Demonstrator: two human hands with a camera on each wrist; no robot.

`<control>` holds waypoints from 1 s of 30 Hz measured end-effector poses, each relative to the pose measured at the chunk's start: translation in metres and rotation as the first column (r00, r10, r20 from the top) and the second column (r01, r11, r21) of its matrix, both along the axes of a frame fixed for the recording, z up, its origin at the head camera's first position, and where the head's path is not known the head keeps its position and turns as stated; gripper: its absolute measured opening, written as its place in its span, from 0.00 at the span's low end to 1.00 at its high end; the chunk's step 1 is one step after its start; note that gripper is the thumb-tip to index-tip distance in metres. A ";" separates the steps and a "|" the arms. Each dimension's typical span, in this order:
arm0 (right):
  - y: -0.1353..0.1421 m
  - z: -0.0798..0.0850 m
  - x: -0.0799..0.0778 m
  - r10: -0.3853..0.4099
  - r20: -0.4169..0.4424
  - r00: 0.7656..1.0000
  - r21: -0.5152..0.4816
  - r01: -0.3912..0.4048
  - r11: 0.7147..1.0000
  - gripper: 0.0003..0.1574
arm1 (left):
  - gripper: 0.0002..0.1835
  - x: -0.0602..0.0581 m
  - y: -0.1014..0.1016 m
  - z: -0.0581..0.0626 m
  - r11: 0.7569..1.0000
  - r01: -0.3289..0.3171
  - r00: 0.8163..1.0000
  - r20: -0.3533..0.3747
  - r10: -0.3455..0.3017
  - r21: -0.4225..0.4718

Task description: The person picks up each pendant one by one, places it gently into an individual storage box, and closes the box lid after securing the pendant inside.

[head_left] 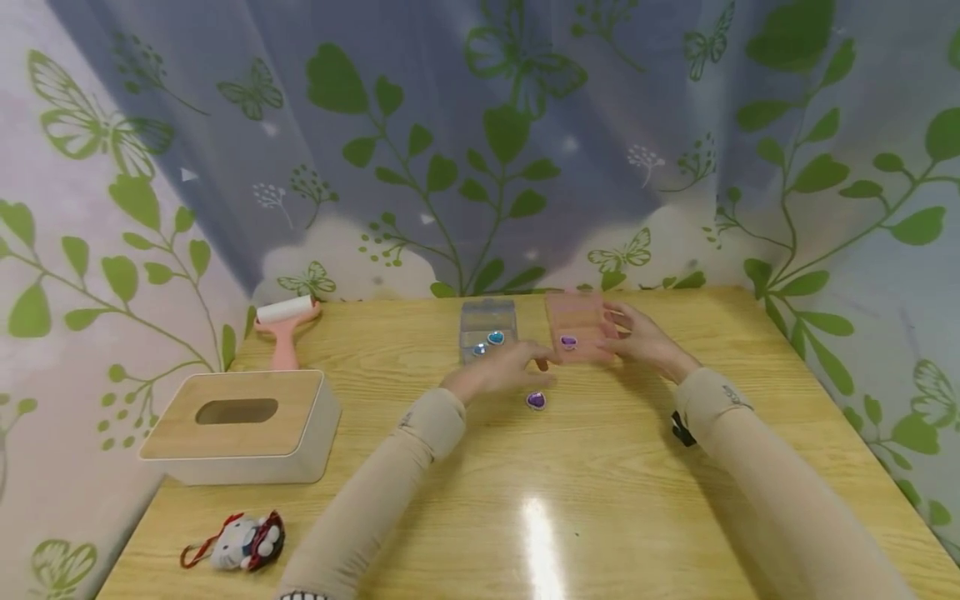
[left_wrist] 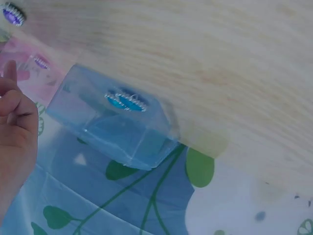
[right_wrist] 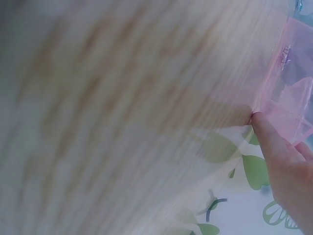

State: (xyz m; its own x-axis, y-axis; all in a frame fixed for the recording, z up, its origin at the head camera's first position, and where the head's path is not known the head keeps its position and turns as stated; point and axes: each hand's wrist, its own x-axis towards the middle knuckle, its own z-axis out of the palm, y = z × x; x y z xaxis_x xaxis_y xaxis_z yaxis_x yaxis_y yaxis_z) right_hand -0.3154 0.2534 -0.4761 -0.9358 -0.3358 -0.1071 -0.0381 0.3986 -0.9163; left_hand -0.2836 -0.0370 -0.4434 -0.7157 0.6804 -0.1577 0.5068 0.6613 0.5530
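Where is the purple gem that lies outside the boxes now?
In the head view, the purple gem lies on the table slightly right of centre, just below the left hand.

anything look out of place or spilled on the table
One purple gem lies loose on the table, outside the pink box, whereas another purple gem sits inside it. Nothing looks spilled.

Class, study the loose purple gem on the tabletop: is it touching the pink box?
Apart. The head view shows bare tabletop between the loose purple gem and the pink box.
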 end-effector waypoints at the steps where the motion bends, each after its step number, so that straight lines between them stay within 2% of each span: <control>1: 0.000 0.000 0.000 -0.001 0.002 1.000 -0.003 0.001 1.000 0.53 | 0.28 0.001 -0.001 -0.001 1.000 0.003 1.000 0.005 -0.003 -0.015; 4: 0.001 -0.002 0.000 0.001 0.001 1.000 -0.005 -0.001 1.000 0.53 | 0.30 0.004 -0.003 -0.006 0.997 0.011 1.000 -0.027 -0.013 -0.071; 8: 0.003 -0.004 0.000 -0.003 0.003 1.000 -0.001 0.003 1.000 0.53 | 0.30 0.008 0.000 -0.012 0.983 -0.003 0.991 -0.130 -0.022 -0.184; 14: 0.004 -0.005 0.000 -0.010 0.001 1.000 -0.010 0.010 1.000 0.54 | 0.27 0.016 0.007 -0.019 0.937 -0.074 0.970 -0.241 -0.012 -0.342; 18: 0.003 -0.005 -0.001 -0.013 0.005 1.000 -0.013 0.013 1.000 0.55 | 0.23 0.022 0.010 -0.021 0.908 -0.088 0.951 -0.305 -0.045 -0.410; 24: 0.001 -0.002 0.000 -0.012 0.008 1.000 0.003 0.012 1.000 0.54 | 0.21 0.030 0.016 -0.022 0.868 -0.138 0.916 -0.394 -0.071 -0.477; 30: -0.001 0.000 0.000 -0.014 0.005 1.000 0.015 0.014 1.000 0.54 | 0.17 0.038 0.020 -0.021 0.858 -0.147 0.907 -0.413 -0.082 -0.492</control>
State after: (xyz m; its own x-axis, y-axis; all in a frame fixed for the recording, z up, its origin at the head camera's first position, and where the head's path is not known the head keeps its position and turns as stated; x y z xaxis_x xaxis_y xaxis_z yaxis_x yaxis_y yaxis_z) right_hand -0.3153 0.2523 -0.4763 -0.9397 -0.3214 -0.1169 -0.0280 0.4129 -0.9103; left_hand -0.2460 -0.0172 -0.4639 -0.8113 0.5624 -0.1596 0.5809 0.8064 -0.1112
